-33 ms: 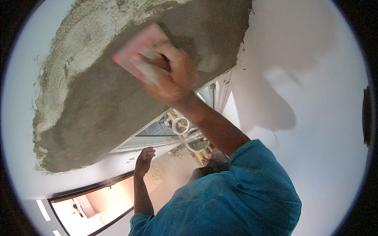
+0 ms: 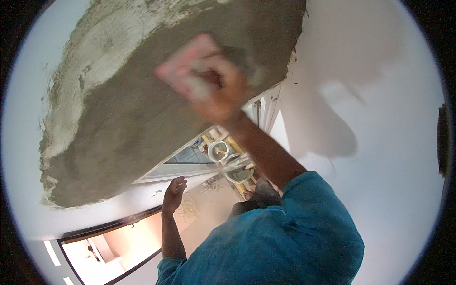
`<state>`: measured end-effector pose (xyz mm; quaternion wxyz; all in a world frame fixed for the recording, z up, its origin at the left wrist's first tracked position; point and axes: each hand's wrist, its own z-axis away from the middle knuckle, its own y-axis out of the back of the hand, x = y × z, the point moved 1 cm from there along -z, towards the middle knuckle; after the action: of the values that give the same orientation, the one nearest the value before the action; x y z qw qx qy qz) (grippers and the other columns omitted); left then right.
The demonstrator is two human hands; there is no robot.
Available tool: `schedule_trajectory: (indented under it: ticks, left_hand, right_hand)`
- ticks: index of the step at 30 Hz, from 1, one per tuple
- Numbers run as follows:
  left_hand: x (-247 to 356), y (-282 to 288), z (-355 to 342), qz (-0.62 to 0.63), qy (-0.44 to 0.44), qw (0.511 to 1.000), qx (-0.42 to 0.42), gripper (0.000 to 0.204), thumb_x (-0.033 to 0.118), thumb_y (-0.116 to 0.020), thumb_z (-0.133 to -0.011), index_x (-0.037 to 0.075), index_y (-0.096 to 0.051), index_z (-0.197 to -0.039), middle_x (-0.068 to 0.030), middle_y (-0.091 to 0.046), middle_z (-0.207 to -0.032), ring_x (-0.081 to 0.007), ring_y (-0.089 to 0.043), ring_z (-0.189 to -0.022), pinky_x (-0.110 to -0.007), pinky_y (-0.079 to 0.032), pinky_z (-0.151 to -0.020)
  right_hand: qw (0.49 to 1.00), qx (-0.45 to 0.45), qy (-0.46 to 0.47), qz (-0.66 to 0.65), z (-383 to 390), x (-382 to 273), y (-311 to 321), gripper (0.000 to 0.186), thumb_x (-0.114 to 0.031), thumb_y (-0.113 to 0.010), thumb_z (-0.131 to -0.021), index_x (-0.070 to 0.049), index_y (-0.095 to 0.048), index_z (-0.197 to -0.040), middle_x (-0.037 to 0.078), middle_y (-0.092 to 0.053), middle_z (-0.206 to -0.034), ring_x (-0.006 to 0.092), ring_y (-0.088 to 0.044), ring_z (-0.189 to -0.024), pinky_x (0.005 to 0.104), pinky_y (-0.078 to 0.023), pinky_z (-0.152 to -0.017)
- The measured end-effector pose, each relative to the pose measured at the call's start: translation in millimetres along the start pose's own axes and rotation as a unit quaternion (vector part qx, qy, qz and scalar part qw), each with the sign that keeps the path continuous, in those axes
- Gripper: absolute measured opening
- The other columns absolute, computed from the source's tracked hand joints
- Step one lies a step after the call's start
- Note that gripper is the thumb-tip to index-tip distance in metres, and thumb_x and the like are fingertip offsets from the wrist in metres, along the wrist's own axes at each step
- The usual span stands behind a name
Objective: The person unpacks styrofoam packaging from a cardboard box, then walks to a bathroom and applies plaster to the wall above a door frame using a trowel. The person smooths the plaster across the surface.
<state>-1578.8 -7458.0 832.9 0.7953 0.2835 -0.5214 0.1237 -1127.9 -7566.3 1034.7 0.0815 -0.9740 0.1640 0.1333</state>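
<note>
My right hand (image 2: 221, 90), blurred by motion, is closed round the handle of a pink plastering float (image 2: 183, 69). The float's face lies against a broad patch of wet grey plaster (image 2: 128, 114) on the white surface above me. My left hand (image 2: 175, 192) is raised below the patch's lower edge. Its fingers are loosely bent and apart, with nothing visible in them.
Below, between my arms, a white bucket (image 2: 218, 151) holds grey mix and a tool. Beside it stands another round container (image 2: 239, 175). Window frames (image 2: 187, 172) border the plaster's lower edge. A dark-framed lit opening (image 2: 118, 244) is at lower left; a white wall (image 2: 380, 142) rises at right.
My right hand and the float have shifted to the right and slightly down across the plaster. My left hand stays in place.
</note>
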Motion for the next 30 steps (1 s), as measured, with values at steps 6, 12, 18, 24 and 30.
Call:
schedule_trajectory:
  ticks: [6,12,18,24,30]
  left_hand:
    - [21,-8,1,-0.043,0.033,0.998,0.037,0.028,0.012,-0.056,-0.098,0.003,-0.055,-0.125,-0.0105,-0.066,-0.112,-0.0174,-0.062,-0.102,-0.032,-0.049,-0.092]
    - [26,-13,-4,-0.010,-0.031,0.999,0.002,0.029,0.011,-0.056,-0.098,0.002,-0.053,-0.126,-0.0136,-0.066,-0.115,-0.0195,-0.063,-0.106,-0.033,-0.049,-0.093]
    - [22,-10,4,-0.043,-0.056,0.997,-0.008,0.030,0.011,-0.059,-0.097,0.002,-0.053,-0.126,-0.0143,-0.065,-0.116,-0.0211,-0.063,-0.107,-0.034,-0.050,-0.093]
    - [35,-10,26,0.021,0.028,0.999,0.035,0.030,0.004,-0.060,-0.095,0.003,-0.055,-0.124,-0.0115,-0.065,-0.115,-0.0185,-0.063,-0.105,-0.032,-0.050,-0.092]
    - [-2,2,3,-0.081,-0.076,0.993,-0.024,0.028,0.010,-0.056,-0.098,0.002,-0.055,-0.124,-0.0127,-0.066,-0.116,-0.0204,-0.063,-0.104,-0.033,-0.050,-0.092]
  right_hand:
    - [0.993,-0.060,-0.019,-0.102,34,-28,8,0.021,-0.011,-0.066,-0.080,-0.012,-0.068,-0.101,0.010,-0.061,-0.107,0.0292,-0.056,-0.100,0.0438,-0.046,-0.086]
    - [0.996,0.026,0.001,-0.083,1,-35,0,0.028,-0.005,-0.064,-0.081,-0.009,-0.064,-0.108,0.013,-0.058,-0.111,0.0288,-0.056,-0.098,0.0428,-0.045,-0.085]
    - [0.985,0.114,0.105,-0.079,-16,-73,-12,0.025,-0.010,-0.064,-0.082,-0.007,-0.061,-0.107,0.013,-0.057,-0.104,0.0266,-0.056,-0.090,0.0438,-0.044,-0.081]
    - [0.994,0.069,0.089,-0.002,-6,-35,-19,0.028,-0.016,-0.067,-0.080,-0.007,-0.060,-0.105,0.012,-0.057,-0.102,0.0252,-0.058,-0.088,0.0452,-0.044,-0.077]
    - [0.992,-0.017,0.023,-0.122,30,-61,-26,0.029,-0.019,-0.066,-0.085,-0.009,-0.063,-0.113,0.014,-0.059,-0.107,0.0324,-0.061,-0.091,0.0424,-0.049,-0.078]
